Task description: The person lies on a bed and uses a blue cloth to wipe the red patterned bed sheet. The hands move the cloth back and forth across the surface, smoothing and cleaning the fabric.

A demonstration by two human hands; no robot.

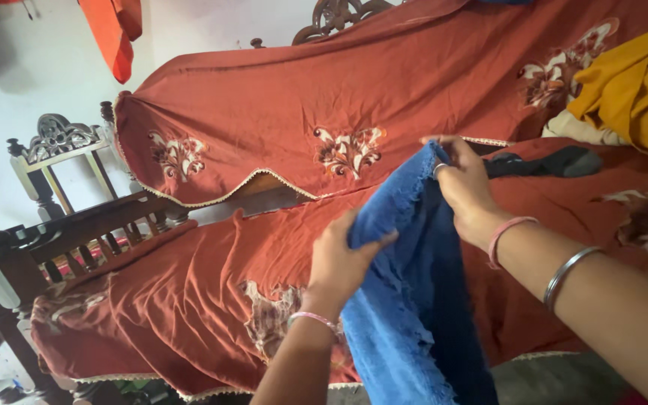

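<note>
Two bare forearms, no sleeves. The left hand [337, 259] has a thin pink bangle at its wrist. The right hand [465, 187] wears a finger ring, a pink wrist bangle, and a silver bangle farther up the forearm.

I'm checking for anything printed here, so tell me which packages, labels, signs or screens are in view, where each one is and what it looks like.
None in view: no package, label, sign or screen.
Only cloth and furniture show: a blue cloth held by the left hand and right hand, over a rust-red embroidered cover.
</note>
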